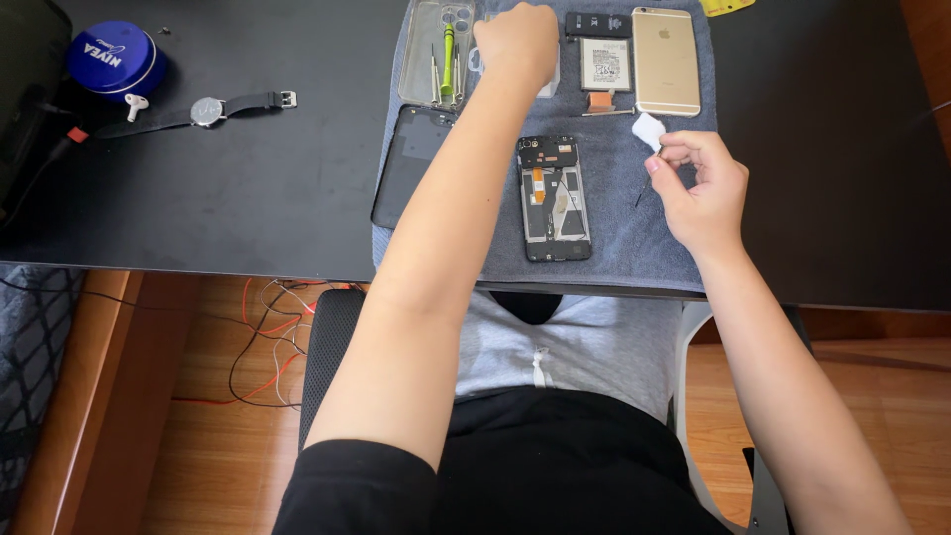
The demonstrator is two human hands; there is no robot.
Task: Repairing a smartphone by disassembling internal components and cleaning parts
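Grey towel pads desk under opened phone | left hand curled closed over clear case, reaching for tools | right hand pinches white wipe, tweezers, just beside phone

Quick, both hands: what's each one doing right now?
Left hand: closed, reaching onto the grey towel; contents cannot be told.
Right hand: closed, pinching thin dark tweezers with a small white wad.

Bare forearms, black short sleeves, grey shirt front, black lap.
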